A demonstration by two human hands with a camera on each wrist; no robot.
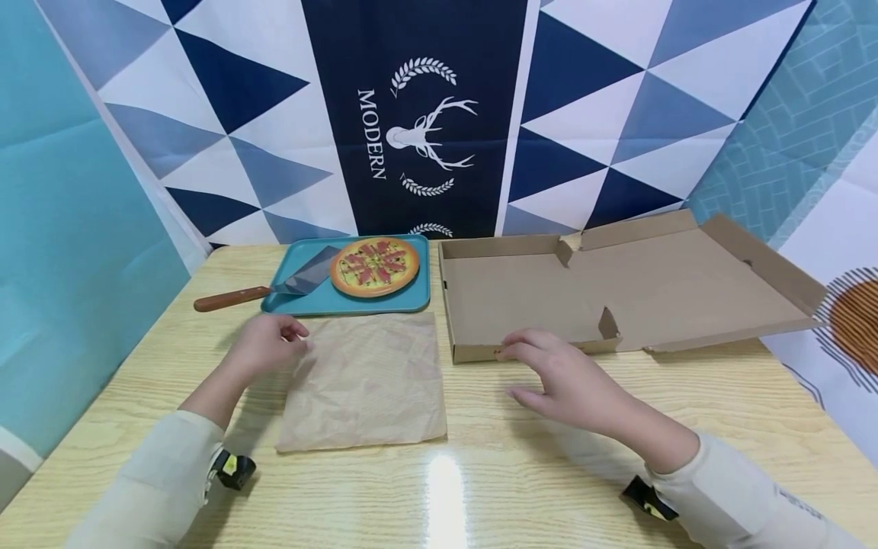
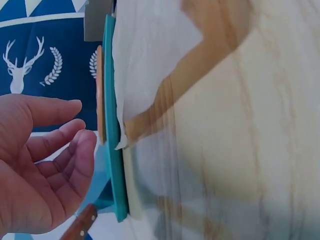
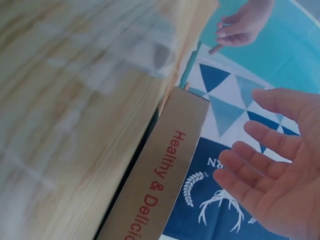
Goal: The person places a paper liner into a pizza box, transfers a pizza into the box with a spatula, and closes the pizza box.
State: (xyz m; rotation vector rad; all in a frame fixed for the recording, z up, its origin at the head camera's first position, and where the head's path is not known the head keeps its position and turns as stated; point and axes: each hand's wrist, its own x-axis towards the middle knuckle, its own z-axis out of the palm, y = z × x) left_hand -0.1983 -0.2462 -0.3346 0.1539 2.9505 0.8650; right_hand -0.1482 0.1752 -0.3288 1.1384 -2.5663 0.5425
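Observation:
My left hand [image 1: 267, 347] hovers by the upper left corner of a sheet of brown paper [image 1: 366, 389], its fingers loosely bent. In the left wrist view nothing sits between the thumb and fingers of that hand [image 2: 50, 155]. My right hand [image 1: 565, 377] is in the air near the front wall of an open cardboard pizza box [image 1: 514, 297], fingers relaxed and apart. Red lettering shows on the box's side [image 3: 165, 160] in the right wrist view. Behind the paper, a toy pizza [image 1: 373, 267] and a pizza server [image 1: 305, 278] lie on a blue tray [image 1: 346, 306].
The server's wooden handle [image 1: 232, 298] sticks out past the tray's left edge. To the right, the box lid [image 1: 693, 282] is folded back flat with raised flaps. A patterned cloth [image 1: 439, 114] hangs behind the wooden table [image 1: 384, 496].

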